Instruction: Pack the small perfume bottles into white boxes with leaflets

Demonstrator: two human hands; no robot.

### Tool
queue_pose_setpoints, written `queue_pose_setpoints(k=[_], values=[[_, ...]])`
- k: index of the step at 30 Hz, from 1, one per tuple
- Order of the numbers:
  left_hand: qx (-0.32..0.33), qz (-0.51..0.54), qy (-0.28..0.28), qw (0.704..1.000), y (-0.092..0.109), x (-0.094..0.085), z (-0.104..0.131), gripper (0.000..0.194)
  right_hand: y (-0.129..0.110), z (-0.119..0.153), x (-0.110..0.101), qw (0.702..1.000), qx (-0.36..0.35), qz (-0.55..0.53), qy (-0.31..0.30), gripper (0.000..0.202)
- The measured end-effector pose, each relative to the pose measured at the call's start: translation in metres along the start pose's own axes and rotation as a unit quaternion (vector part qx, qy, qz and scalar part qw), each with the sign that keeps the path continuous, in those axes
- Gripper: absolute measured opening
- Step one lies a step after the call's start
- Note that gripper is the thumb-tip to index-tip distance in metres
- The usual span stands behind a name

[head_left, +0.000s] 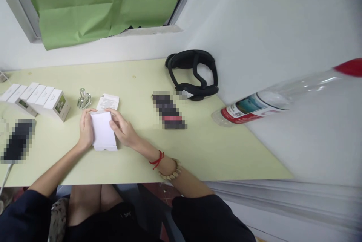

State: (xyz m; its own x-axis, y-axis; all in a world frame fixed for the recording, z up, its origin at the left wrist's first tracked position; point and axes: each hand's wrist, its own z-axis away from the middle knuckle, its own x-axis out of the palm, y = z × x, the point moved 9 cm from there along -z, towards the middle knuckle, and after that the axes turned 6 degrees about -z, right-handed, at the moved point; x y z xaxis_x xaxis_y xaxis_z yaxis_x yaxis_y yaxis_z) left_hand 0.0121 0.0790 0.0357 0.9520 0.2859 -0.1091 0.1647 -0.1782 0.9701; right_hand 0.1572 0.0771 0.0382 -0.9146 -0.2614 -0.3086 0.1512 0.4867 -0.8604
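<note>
Near the front edge of the desk, left of its middle, your left hand and right hand hold the white box between them, the fingers of each curled against its sides. Just beyond it, toward the back edge, you have a printed white packet and, to its left, a glass bottle, with a row of small boxes closer to the left end. Toward the back right corner sits your black headset.
</note>
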Motion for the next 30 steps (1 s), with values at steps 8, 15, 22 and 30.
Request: queue_pose_setpoints(k=[8,15,22,30], values=[[-0.032,-0.036,0.035,0.998,-0.014,-0.008,-0.005,0.024,-0.009,0.002,0.008,0.97,-0.154,0.183,-0.035,0.044],[0.149,-0.191,-0.037,0.97,0.009,-0.008,-0.002,0.037,0.006,-0.008,-0.048,0.957,-0.118,0.249,0.086,0.029],[0.366,-0.396,-0.053,0.84,0.045,-0.029,0.037,0.02,0.039,-0.025,-0.108,0.908,0.112,0.368,0.164,0.046],[0.402,-0.49,-0.019,0.773,0.066,-0.114,0.061,0.015,0.054,-0.043,-0.077,0.874,0.156,0.44,-0.135,0.076]])
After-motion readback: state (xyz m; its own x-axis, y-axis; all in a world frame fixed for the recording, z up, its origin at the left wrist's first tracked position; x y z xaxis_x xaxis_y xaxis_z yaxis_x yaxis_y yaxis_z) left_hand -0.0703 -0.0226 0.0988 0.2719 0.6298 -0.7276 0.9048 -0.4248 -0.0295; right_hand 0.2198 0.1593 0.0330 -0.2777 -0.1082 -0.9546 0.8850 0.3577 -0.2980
